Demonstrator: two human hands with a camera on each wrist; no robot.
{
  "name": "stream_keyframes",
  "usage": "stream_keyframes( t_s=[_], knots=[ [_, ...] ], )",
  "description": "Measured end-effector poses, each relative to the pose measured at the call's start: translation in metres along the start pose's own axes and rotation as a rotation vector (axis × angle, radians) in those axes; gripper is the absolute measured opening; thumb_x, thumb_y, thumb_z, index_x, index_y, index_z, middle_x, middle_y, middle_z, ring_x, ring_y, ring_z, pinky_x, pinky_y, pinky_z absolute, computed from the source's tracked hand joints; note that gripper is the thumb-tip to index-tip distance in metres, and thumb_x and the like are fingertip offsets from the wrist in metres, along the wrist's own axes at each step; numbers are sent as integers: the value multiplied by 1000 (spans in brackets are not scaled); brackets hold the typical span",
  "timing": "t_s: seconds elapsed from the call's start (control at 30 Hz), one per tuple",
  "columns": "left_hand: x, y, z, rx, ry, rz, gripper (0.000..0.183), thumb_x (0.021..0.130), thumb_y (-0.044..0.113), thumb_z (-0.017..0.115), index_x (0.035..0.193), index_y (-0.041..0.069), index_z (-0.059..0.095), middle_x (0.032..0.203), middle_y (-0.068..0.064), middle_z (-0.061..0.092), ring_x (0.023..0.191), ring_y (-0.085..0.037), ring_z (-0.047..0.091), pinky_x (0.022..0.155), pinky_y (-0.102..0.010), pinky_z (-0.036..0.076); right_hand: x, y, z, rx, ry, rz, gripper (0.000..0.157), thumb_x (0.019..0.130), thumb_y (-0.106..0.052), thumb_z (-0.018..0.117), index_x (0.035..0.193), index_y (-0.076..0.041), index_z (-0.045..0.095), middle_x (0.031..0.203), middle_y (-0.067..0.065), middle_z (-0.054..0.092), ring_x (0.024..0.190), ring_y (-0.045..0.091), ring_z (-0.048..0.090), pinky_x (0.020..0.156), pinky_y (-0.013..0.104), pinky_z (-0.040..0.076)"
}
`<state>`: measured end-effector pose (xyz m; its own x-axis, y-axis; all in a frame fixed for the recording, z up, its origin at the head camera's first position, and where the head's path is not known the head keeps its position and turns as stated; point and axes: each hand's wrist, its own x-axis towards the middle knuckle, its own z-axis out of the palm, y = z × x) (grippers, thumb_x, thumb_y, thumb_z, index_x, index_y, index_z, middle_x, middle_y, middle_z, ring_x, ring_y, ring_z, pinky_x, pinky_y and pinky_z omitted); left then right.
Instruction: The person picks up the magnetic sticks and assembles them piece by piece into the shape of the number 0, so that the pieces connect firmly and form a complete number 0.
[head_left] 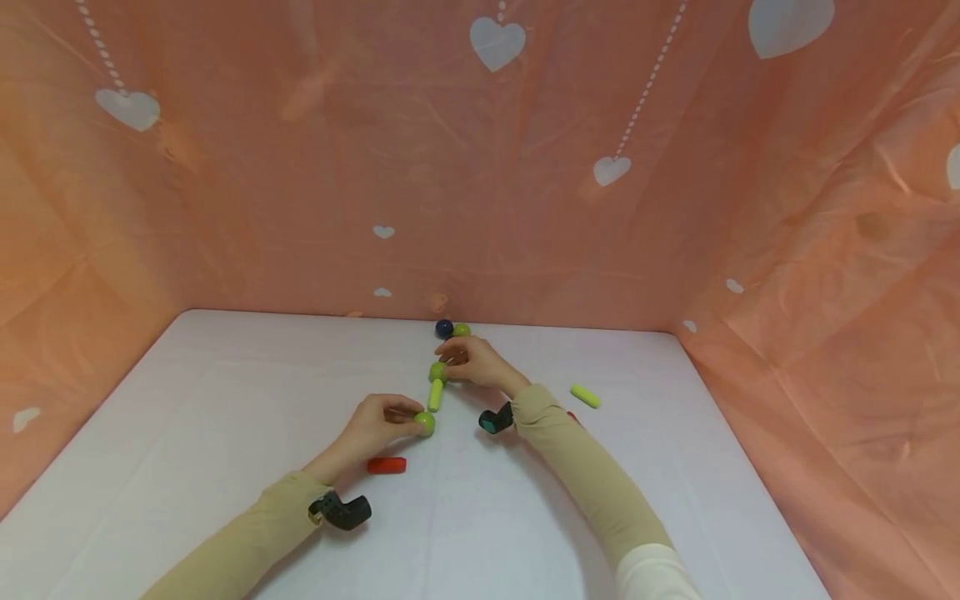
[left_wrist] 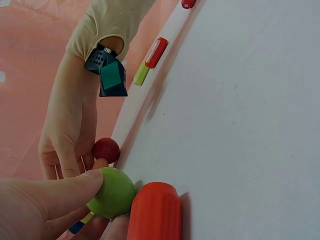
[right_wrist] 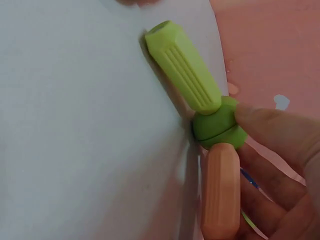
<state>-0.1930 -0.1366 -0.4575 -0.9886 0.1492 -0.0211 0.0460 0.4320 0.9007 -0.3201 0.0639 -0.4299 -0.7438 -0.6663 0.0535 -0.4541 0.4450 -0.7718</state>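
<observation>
My left hand [head_left: 378, 429] pinches a green ball [head_left: 425, 423] between thumb and fingers, just above or on the white table. Farther forward, my right hand [head_left: 480, 367] holds another green ball [head_left: 438, 372] by its side. From that ball a lime ribbed rod [right_wrist: 185, 67] points back toward the left hand. An orange rod [right_wrist: 220, 192] meets the same ball from the other side, beside the right fingers. Beyond the right hand sit a dark blue ball [head_left: 444, 328] and a green ball [head_left: 461, 330]. A dark red ball [left_wrist: 106, 150] shows near the right fingers in the left wrist view.
A red rod [head_left: 386, 465] lies close to the left wrist. To the right, a loose lime rod [head_left: 585, 396] lies on the table [head_left: 675, 467], with a red piece [head_left: 573, 416] partly hidden by the right sleeve. Orange cloth [head_left: 420, 167] with hearts walls the back and sides.
</observation>
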Motion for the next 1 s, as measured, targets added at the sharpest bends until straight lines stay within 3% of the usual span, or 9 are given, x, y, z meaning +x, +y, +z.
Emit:
stream_keyframes(
  t_s=[0.3,1.0],
  knots=[
    [-3,3,1,0,-12,8,29,78,15,81,104,6,71,98,-2,68,87,-17,64,78,-32,53,3,4,3,-9,26,19,31,83,-7,75,111,0,65,103,8,68,91,17,64,77,25,52],
    [-3,6,8,-62,13,-41,25,79,10,79,100,2,70,91,-3,69,82,-17,67,76,-32,54,3,6,1,-45,-10,33,24,86,-9,72,109,-2,70,104,6,69,94,14,63,75,22,52]
  ],
)
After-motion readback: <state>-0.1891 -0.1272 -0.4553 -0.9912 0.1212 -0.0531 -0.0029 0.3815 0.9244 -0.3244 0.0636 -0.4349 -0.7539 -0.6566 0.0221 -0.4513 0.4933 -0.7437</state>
